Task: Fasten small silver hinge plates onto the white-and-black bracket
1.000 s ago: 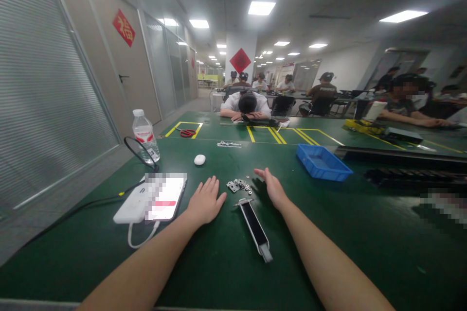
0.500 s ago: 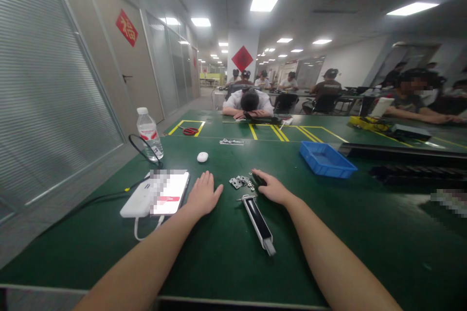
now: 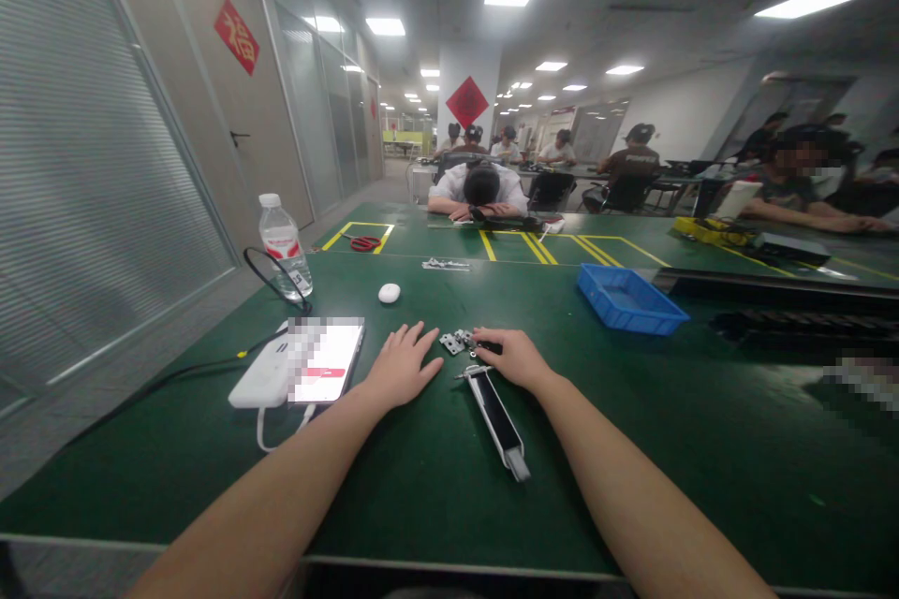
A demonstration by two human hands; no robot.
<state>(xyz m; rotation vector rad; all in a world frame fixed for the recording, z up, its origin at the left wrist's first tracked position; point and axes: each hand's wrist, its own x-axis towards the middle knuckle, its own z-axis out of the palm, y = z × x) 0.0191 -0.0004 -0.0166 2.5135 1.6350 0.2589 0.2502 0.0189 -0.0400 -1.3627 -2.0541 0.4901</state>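
Observation:
My left hand rests flat on the green table with fingers spread, left of a small cluster of metal plates. Across from it, my right hand reaches over the cluster's right side, its thumb apart from its fingers. A small black piece shows between that thumb and the fingers; I cannot tell whether it is touched. One small ring lies just below the plates, and other rings are hidden by my right hand. Nearer me lies a long white-framed device with a black face and a grey end.
A phone and a white power bank with cables lie left. Beyond are a water bottle, a white case, red scissors and a blue tray. A person leans on the far table edge.
My right hand has moved left over the small parts, covering most of the rings. My left hand has shifted slightly right and its fingers have spread more.

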